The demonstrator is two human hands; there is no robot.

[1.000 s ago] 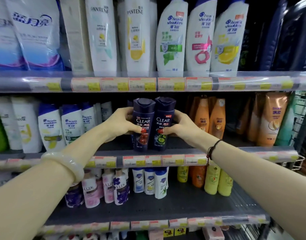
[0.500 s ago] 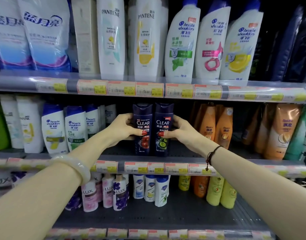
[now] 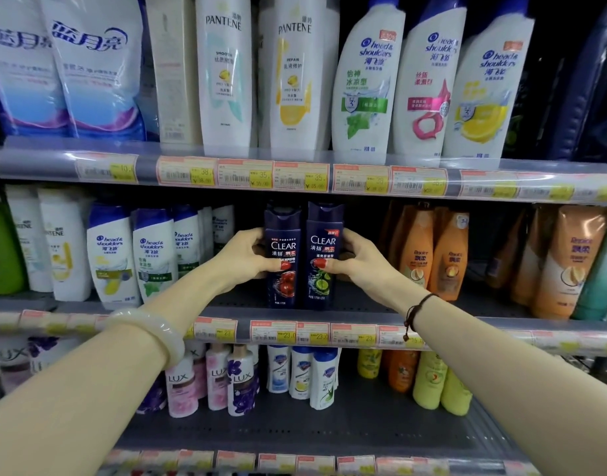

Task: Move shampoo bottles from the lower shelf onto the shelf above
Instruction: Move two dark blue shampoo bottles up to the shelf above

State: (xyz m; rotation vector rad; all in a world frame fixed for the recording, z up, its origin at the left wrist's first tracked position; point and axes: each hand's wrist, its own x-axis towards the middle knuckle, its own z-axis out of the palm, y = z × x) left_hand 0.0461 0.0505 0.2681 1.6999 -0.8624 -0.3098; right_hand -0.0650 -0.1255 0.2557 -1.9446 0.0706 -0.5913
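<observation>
Two dark blue CLEAR shampoo bottles stand upright side by side on the middle shelf [image 3: 357,304]. The left CLEAR bottle [image 3: 282,231] has red fruit on its label, and my left hand [image 3: 241,257] grips its left side, thumb across the front. The right CLEAR bottle [image 3: 324,228] shows green lime, and my right hand [image 3: 358,259] holds its right side. Both bottle bases appear to rest on the shelf floor. The lower shelf [image 3: 329,431] below carries small LUX bottles [image 3: 241,383] and white-blue bottles [image 3: 300,372].
Head & Shoulders bottles [image 3: 113,252] stand left of my hands and orange Rejoice bottles [image 3: 448,255] to the right. The top shelf holds tall Pantene bottles [image 3: 226,73] and Head & Shoulders. Yellow-green bottles [image 3: 429,383] sit lower right. Price-tag rails [image 3: 295,176] front each shelf.
Both hands pushed the two CLEAR bottles further back onto the middle shelf and lowered them until they stand there. The camera view shifted slightly downward and closer.
</observation>
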